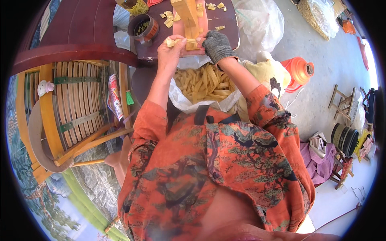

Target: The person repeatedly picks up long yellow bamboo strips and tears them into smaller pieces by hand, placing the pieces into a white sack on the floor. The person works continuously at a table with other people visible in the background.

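Observation:
Near the table's front edge, my left hand point(169, 53) is closed, pinching a pale yellow woven strip point(172, 42). A narrow part of the strip runs across the front of an upright wooden block point(191, 30) to my right hand point(217, 45). That hand wears a grey fingerless glove, and its thumb and fingers close on the strip's other side. Under the wooden block lies a pink mat point(179, 27). Below my hands, a white plastic bag point(180, 100) in my lap holds many flat yellowish strips point(205, 83).
Small folded yellow pieces point(169, 17) lie on the dark red table point(217, 38). A dark mug point(143, 30) stands at its left. To the left is a slatted bamboo chair point(80, 102). An orange-red thermos point(296, 72) and a clear plastic bag point(259, 26) are at the right.

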### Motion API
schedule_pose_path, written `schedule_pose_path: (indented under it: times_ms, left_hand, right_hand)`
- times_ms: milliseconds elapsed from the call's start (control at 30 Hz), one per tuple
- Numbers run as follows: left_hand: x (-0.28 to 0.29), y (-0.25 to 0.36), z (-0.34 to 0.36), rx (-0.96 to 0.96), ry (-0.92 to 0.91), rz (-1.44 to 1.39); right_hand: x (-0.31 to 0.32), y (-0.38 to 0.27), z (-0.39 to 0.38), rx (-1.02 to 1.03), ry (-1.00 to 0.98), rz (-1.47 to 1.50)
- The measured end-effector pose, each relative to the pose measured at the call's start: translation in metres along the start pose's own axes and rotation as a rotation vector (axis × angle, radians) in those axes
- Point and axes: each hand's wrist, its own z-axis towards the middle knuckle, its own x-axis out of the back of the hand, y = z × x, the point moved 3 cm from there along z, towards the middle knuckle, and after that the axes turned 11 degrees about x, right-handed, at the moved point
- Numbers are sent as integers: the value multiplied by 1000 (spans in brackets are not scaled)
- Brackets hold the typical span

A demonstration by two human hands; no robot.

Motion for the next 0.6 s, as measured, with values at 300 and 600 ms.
schedule_pose_path:
  times_ms: [300,600]
  left_hand:
    - [4,-14,34,109,81,80]
    - [25,-28,30,21,281,430]
  right_hand:
    - [-2,9,21,269,75,-452]
    - [16,22,7,290,51,-765]
